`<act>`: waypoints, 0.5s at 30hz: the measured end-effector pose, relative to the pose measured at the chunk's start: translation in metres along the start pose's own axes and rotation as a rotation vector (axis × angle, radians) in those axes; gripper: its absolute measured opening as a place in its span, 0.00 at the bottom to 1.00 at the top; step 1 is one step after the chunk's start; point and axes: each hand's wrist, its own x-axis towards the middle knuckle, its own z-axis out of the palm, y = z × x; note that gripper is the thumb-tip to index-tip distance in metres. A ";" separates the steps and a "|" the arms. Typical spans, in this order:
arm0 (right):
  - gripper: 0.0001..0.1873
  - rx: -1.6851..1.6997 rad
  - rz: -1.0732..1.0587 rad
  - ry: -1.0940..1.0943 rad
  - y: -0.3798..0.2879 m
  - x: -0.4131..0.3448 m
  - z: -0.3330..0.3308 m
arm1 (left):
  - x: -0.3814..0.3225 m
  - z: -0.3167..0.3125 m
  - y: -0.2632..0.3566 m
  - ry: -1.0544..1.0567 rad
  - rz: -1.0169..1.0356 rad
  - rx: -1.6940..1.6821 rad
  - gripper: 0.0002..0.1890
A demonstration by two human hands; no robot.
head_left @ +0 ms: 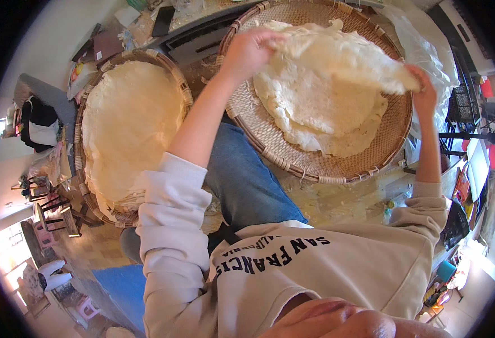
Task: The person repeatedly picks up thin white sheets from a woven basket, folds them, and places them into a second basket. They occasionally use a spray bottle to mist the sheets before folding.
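Observation:
A thin, pale, round sheet (336,55), like a dough or bean-curd skin, is stretched between my two hands, blurred by motion. My left hand (251,53) pinches its left edge; my right hand (422,86) grips the right end. Beneath it, a pile of similar sheets (315,114) with ragged, crumpled rims lies in a large round woven bamboo basket (365,164). To the left, a second round basket (79,148) holds a thick stack of smoother sheets (131,126), near my left forearm.
A dark phone (163,21) lies on the cluttered surface at the far left. Clear plastic sheeting (425,55) hangs beside the large basket's right rim. My jeans-clad leg (243,177) is between the baskets. Small stools (89,308) and a blue mat (120,291) are on the floor at lower left.

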 end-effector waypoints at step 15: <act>0.36 -0.367 0.026 -0.796 0.042 -0.198 0.128 | -0.103 0.121 -0.107 -1.015 -0.161 0.510 0.19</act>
